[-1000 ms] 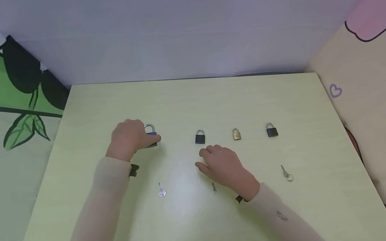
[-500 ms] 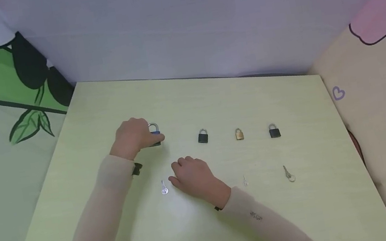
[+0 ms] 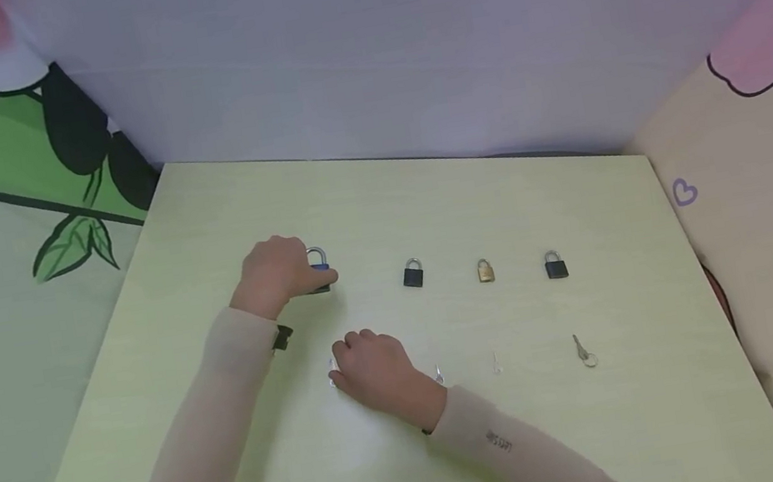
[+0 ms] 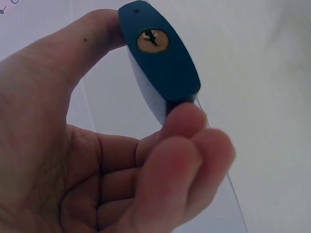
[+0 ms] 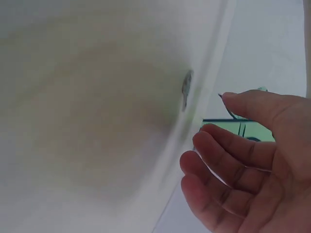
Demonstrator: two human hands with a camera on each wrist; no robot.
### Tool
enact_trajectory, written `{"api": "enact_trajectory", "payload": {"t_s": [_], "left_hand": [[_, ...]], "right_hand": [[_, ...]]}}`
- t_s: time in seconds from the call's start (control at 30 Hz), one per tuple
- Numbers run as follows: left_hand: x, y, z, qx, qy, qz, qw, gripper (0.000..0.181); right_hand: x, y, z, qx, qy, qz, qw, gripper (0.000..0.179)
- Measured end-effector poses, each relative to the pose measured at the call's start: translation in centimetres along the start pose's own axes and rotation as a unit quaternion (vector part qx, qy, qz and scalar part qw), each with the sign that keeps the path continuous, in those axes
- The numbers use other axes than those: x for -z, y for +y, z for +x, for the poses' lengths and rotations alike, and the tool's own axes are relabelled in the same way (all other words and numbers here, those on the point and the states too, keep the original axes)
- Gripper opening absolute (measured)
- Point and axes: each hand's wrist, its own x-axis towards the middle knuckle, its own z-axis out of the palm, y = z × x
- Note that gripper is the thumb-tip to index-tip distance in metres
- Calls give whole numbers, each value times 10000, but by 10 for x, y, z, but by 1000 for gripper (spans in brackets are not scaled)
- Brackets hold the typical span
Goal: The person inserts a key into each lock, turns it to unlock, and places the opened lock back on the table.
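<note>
My left hand (image 3: 274, 276) pinches a blue padlock (image 3: 320, 267) between thumb and fingers above the left part of the table. In the left wrist view the padlock's underside (image 4: 164, 68) faces the camera, with a brass keyhole in it; its shackle is hidden there. My right hand (image 3: 377, 371) hovers over the leftmost key (image 3: 332, 373), covering part of it in the head view. In the right wrist view that key (image 5: 186, 90) lies on the table just beyond the fingertips. The thumb is apart from the loosely bent fingers, and nothing is between them.
Across the table (image 3: 657, 417) stand a black padlock (image 3: 412, 276), a small brass padlock (image 3: 486, 271) and another black padlock (image 3: 556, 268). Nearer lie a small key (image 3: 440, 373), a faint small key (image 3: 496, 363) and a key with a ring (image 3: 583, 351). Walls enclose the back and sides.
My right hand has moved left, from near the middle black padlock to the leftmost key, uncovering the small keys behind it. My left hand keeps holding the blue padlock. The head view has shifted slightly.
</note>
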Motion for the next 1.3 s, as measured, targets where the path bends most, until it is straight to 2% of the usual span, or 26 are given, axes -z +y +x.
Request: {"api": "enact_trajectory", "payload": {"t_s": [0.27,0.47,0.87,1.0,1.1,1.23,1.3], "left_hand": [[-2,0,-3,-83,2,-38,10000,42],[-3,1,-1,-86,-18,-59,9999,42],[-5,1,1,-204,-35,-159,9997,43],[-5,0,2,-237,30,-186,9995,44],[-5,0,2,-267,48,-200,9994,43],[-5,0,2,-276,14,-182,9995,44],[-6,0,2,-276,13,-176,9995,44]], "right_hand": [[-15,-16,4,-355,-509,95,9980,26],[-18,-16,6,-481,-636,109,9968,26],[-19,-21,10,-1150,-864,827,9861,25],[-21,-17,13,-1277,-957,1299,9786,25],[-20,-12,14,-1354,-995,1897,9673,22],[-21,-7,13,-1271,-838,2577,9541,15],[-23,-5,12,-1200,-689,2762,9511,11]]}}
